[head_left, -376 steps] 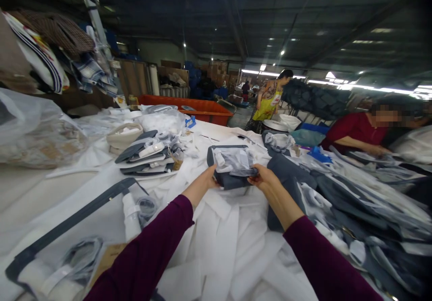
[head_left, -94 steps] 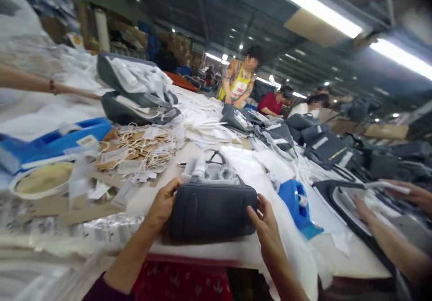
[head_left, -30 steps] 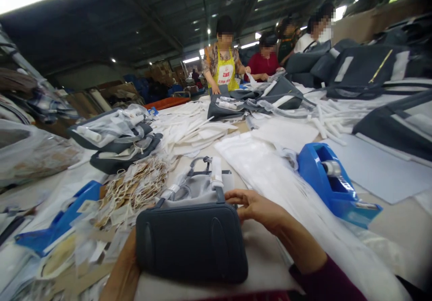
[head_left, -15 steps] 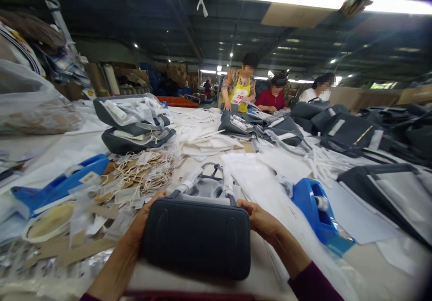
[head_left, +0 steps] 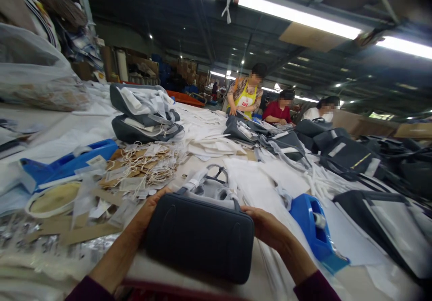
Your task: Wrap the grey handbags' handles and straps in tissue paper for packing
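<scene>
Right in front of me is a dark blue-grey handbag [head_left: 200,238], its smooth flat base turned toward me. Its two handles [head_left: 216,175] point away and carry clear and white wrapping. My left hand [head_left: 153,208] grips the bag's left edge, with the fingertips partly hidden behind it. On the opposite edge, my right hand [head_left: 265,226] holds the upper right corner, its fingers behind the bag. The bag rests on or just above the pale table; I cannot tell which.
Blue tape dispensers stand at left [head_left: 67,161] and right [head_left: 315,229]. String tags [head_left: 148,168] lie beyond my left hand, near two stacked bags [head_left: 143,112]. More dark bags [head_left: 351,157] pile up at right. Several people work across the table, one in a yellow apron [head_left: 245,101].
The view has tilted, so the scene slopes down to the right. The bag leans slightly clockwise, with both hands still on its sides.
</scene>
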Demonstrator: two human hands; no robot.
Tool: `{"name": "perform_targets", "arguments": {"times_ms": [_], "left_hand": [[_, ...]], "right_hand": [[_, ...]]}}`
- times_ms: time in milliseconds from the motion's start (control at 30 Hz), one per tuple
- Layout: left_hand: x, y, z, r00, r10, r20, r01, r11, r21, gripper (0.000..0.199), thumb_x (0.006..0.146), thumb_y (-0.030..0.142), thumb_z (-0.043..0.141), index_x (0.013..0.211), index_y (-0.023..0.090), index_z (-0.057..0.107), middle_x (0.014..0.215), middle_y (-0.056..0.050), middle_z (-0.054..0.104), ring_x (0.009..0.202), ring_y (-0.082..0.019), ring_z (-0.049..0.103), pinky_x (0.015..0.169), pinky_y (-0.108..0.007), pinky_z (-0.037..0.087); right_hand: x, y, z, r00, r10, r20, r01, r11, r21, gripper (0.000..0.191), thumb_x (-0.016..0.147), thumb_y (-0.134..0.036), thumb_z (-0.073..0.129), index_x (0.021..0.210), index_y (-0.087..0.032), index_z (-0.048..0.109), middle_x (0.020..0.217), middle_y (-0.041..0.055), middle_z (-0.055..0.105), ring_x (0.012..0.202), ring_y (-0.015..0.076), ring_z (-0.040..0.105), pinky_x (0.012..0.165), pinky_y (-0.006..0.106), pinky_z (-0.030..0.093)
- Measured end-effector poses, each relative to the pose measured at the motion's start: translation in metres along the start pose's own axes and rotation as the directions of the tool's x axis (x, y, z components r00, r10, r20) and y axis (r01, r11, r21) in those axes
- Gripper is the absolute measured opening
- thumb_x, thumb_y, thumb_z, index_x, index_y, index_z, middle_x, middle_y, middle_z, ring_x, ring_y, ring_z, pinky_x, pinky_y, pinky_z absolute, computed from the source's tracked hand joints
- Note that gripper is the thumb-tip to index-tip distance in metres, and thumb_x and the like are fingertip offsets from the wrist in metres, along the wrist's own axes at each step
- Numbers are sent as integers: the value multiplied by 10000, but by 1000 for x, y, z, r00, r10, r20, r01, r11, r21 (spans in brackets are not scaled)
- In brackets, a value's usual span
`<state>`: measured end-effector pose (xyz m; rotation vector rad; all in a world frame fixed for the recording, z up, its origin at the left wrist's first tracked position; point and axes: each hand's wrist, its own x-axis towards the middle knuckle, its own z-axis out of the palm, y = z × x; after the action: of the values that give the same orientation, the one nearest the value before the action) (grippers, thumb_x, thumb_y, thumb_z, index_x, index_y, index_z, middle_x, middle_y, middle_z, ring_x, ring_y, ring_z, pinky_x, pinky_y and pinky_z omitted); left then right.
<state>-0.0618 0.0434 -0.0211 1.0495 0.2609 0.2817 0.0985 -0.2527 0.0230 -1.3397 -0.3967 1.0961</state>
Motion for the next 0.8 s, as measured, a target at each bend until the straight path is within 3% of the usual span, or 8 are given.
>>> {"name": "perform_targets", "arguments": {"times_ms": [167,333,500,667,800], "left_hand": [[-3,1,4,999,36,-37,-35,999,8,252,573,117,752,785,156,621,643,39,629,492,-103,527,491,-214,446],[-8,-1,6,999,29,35,-29,1000,6,219,633,165,750,731,156,554,585,54,547,472,-78,466,452,-180,364],[-2,-3,2,996,80,24,-80,997,0,240,667,207,745,715,160,514,620,52,535,514,-81,469,495,-184,369],[2,-2,-1,987,154,44,-154,988,14,248,626,163,767,691,142,529,848,14,605,655,-98,546,582,-193,423],[1,-6,-4,994,102,32,-103,995,9,243,662,183,755,711,148,519,705,33,578,558,-83,514,513,-179,393]], "right_hand": [[13,3,0,990,70,-119,-79,995,-67,359,645,-304,788,955,-150,692,725,6,636,581,75,529,566,189,395],[23,6,7,980,105,-171,-106,994,1,336,580,-248,822,872,-125,711,718,35,674,578,101,566,553,204,407],[26,21,11,935,16,-353,-3,999,37,245,505,-184,809,698,-131,669,598,9,636,493,101,515,498,220,350],[19,31,18,901,-83,-426,125,990,71,269,507,-196,796,613,-161,552,513,-45,545,437,68,406,459,211,252],[12,31,25,891,-78,-447,133,987,92,252,490,-158,743,619,-164,527,506,-58,514,442,66,395,462,206,238]]}}
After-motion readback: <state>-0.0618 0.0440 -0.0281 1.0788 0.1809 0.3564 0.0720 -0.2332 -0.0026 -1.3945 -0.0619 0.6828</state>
